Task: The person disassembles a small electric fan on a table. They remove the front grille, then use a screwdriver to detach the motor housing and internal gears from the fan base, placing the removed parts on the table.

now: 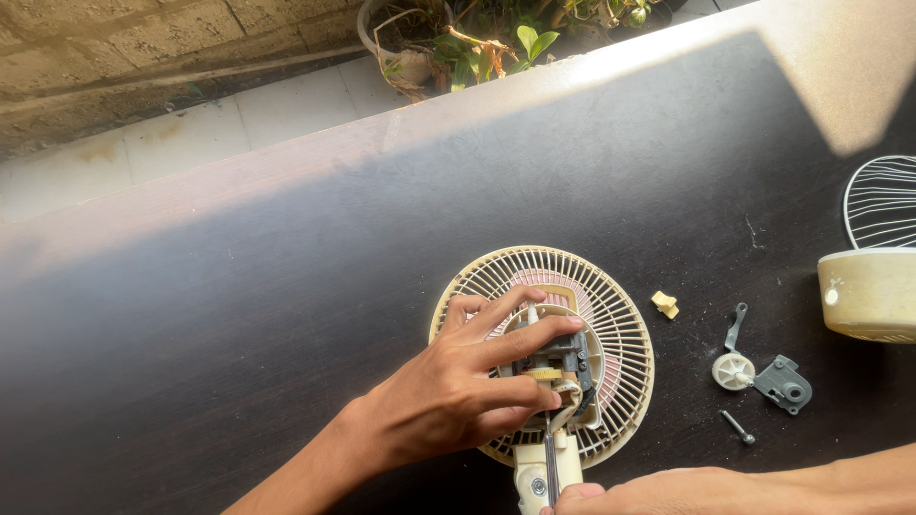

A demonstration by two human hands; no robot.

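Head view: your left hand (456, 391) spreads open fingers over the fan motor (556, 367) on the round grille (625, 329); your right hand (658, 494), just beside it, pinches a screwdriver (551, 458).

1. Fan grille (620, 329) lies flat on table (239, 315), near the front edge, right of centre.
2. Motor assembly (558, 367) sits on the grille's middle.
3. Left hand (448, 396) rests on the motor from the left, fingers across it.
4. Right hand (649, 496) at the bottom edge, right of the fan neck (536, 477), touching the screwdriver shaft (551, 458).
5. Small clip (665, 304) just right of the grille.
6. Gear and bracket parts (763, 372) further right; screw (738, 426) in front of them.
7. Fan base (868, 291) at the right edge, wire guard (883, 200) behind it.
8. Potted plant (458, 38) beyond the table's far edge.
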